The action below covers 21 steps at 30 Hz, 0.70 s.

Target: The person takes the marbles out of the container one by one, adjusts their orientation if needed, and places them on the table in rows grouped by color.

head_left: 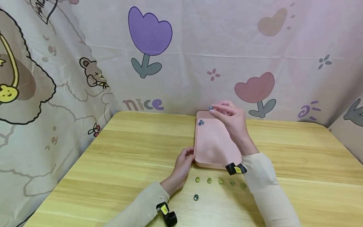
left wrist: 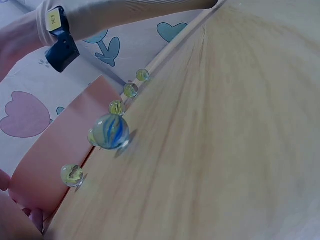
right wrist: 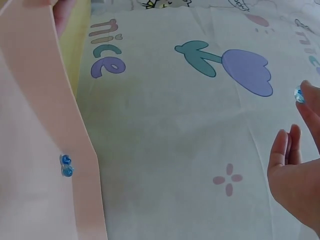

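I've got the blue marble (head_left: 210, 107) pinched in the right hand (head_left: 234, 123), up by the far end of the lengthwise pink tray (head_left: 212, 142), left hand (head_left: 181, 167) touching its near-left corner, finger curl unclear

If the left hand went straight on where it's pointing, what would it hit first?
Most likely the pink tray: the left hand appears to touch its outer wall near the close left corner, though exact contact is hard to judge.

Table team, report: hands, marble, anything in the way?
Right hand pinching blue marble near pink tray. Left hand touching tray's side. No visible obstruction.
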Each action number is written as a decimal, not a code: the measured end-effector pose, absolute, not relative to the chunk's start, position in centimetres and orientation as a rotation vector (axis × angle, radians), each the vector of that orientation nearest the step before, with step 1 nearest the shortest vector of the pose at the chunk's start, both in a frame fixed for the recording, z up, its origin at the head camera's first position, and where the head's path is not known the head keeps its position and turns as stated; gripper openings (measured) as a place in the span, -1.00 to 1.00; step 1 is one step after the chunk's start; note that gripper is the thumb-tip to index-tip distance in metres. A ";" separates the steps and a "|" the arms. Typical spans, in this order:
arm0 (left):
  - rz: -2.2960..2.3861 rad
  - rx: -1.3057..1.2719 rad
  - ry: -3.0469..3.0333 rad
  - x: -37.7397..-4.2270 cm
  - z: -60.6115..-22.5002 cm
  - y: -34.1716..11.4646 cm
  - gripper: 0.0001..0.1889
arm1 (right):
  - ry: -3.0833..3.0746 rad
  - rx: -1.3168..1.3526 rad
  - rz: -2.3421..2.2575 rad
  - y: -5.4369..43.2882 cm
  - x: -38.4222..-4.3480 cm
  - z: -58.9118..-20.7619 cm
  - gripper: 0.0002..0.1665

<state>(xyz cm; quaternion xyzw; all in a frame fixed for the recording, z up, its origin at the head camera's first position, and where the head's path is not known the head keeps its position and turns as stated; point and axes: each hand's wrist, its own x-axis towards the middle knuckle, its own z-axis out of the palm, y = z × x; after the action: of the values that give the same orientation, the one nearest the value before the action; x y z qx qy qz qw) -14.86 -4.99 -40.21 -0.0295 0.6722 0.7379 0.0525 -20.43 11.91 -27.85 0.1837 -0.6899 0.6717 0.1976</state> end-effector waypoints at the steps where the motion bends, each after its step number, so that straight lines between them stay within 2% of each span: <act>1: 2.245 -0.089 2.043 -14.9 -40.2 -5.0 -0.61 | -1.933 0.513 1.872 12.0 -20.4 -28.0 -0.67; 21: 2.237 -0.091 2.052 -14.9 -39.9 -4.9 -0.59 | -1.948 0.642 1.800 12.9 -19.7 -28.5 -0.76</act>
<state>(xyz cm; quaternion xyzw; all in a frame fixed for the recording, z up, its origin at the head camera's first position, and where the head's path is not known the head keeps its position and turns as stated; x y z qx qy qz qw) -14.88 -4.93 -39.95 -0.0298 0.6747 0.7356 0.0525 -19.72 12.92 -28.49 0.2301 -0.6988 0.6455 0.2049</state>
